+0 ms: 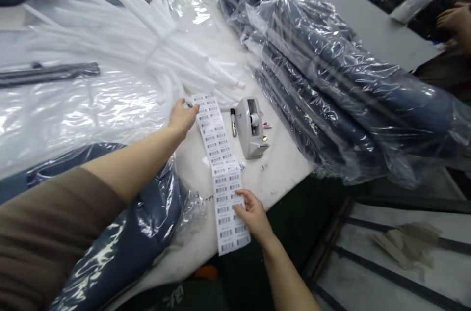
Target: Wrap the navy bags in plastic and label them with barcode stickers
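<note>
White barcode strip [220, 168] on the desk [283, 173]; my right hand [253, 215] gripping its lower end, left hand [182, 117] at its top; hands apart.

left hand [182, 118]: 1 | right hand [253, 215]: 1 | barcode label strip [219, 173]: 1 | tape dispenser [252, 127]: 1 | marker [233, 122]: 1

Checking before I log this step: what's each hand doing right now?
Left hand: fingers at the edge of the barcode label strip, grip unclear.
Right hand: closed on the barcode label strip.
</note>
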Motion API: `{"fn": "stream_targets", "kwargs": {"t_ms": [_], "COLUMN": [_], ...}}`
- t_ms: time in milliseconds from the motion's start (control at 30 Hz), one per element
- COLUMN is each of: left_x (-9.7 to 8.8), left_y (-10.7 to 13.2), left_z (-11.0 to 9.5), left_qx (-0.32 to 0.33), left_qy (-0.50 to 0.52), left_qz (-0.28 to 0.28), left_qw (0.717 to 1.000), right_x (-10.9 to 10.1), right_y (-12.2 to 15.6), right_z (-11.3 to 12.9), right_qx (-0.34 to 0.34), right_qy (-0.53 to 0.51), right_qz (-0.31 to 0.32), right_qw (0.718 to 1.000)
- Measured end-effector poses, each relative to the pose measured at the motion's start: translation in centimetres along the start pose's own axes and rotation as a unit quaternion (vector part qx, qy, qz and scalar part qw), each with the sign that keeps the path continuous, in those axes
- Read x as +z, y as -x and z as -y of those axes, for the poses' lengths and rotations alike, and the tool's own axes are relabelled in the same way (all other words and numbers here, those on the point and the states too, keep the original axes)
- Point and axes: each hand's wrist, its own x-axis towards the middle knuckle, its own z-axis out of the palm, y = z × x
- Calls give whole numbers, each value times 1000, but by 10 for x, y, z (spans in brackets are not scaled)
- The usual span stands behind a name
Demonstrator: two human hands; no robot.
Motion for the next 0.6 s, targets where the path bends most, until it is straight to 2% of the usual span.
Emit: {"fn": "stream_targets", "kwargs": {"t_ms": [67, 100, 133, 200, 267, 333, 433, 600], "left_x": [-14, -21, -28, -38, -45, -47, -48, -46], "left_y": [40, 66, 94, 154, 206, 243, 270, 278], "left_z": [1, 4, 9, 26, 50, 72, 92, 91], "left_qx": [51, 58, 38, -70, -199, -297, -349, -360], "left_qy": [-16, -10, 16, 70, 88, 89, 90, 182], "left_qz": [-17, 0, 34, 94, 117, 122, 132, 283], "left_qw": [998, 998, 999, 991, 969, 943, 924, 870], "right_x": [-3, -6, -8, -11, -11, -9, 0, 19], "right_y": [4, 7, 9, 12, 13, 14, 16, 19], "right_z": [-2, -3, -6, -10, -12, -11, -5, 9], "right_qx": [18, 22, 23, 16, 11, 7, -12, -61], "right_qy": [22, 33, 42, 52, 54, 50, 35, 33], "right_qz": [14, 13, 7, -8, -16, -19, -27, -34], "right_qw": [1000, 999, 999, 998, 998, 999, 999, 997]}}
